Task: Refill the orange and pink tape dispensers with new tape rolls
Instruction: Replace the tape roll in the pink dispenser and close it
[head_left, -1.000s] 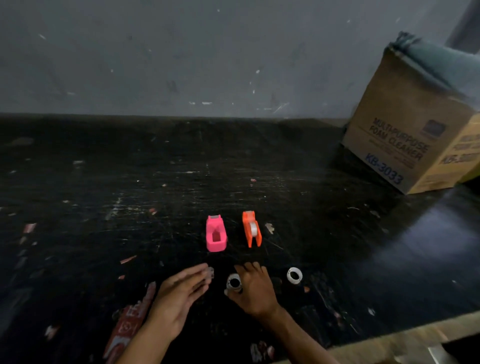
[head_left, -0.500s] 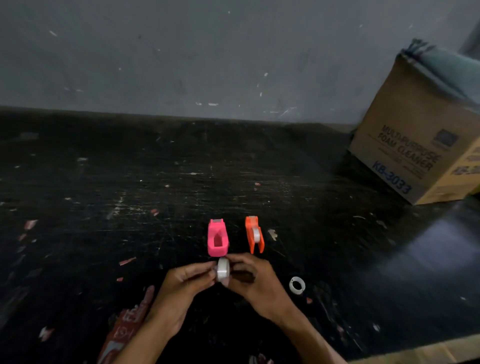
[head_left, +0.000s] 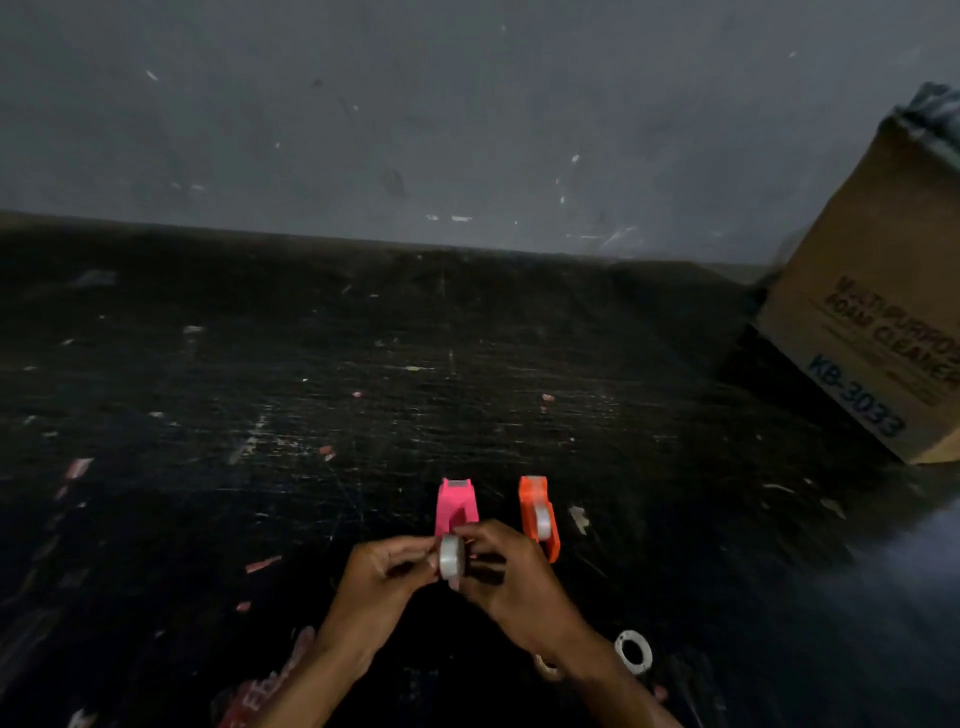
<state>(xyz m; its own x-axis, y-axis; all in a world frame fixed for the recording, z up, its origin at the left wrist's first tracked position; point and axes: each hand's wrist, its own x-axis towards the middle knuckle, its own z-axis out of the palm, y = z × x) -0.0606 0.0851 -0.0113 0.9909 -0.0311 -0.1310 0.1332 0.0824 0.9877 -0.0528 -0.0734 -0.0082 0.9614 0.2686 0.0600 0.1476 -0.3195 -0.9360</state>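
A pink tape dispenser (head_left: 455, 505) stands on the dark table, its slot showing no roll. To its right an orange tape dispenser (head_left: 539, 514) holds a clear roll. Just in front of the pink one, my left hand (head_left: 379, 577) and my right hand (head_left: 514, 577) pinch a clear tape roll (head_left: 451, 557) between their fingertips, held on edge above the table. An empty white core ring (head_left: 632, 650) lies on the table right of my right forearm. A second ring (head_left: 548, 667) peeks out beside that wrist, mostly hidden.
A cardboard box (head_left: 878, 332) printed "foam cleaner" sits at the back right against the grey wall. A red printed wrapper (head_left: 270, 686) lies under my left forearm. Paper scraps dot the scratched table top (head_left: 260, 415).
My right hand picked the tape roll off the table and both hands brought it together in front of the pink dispenser. The view shifted forward, so the dispensers sit lower in frame.
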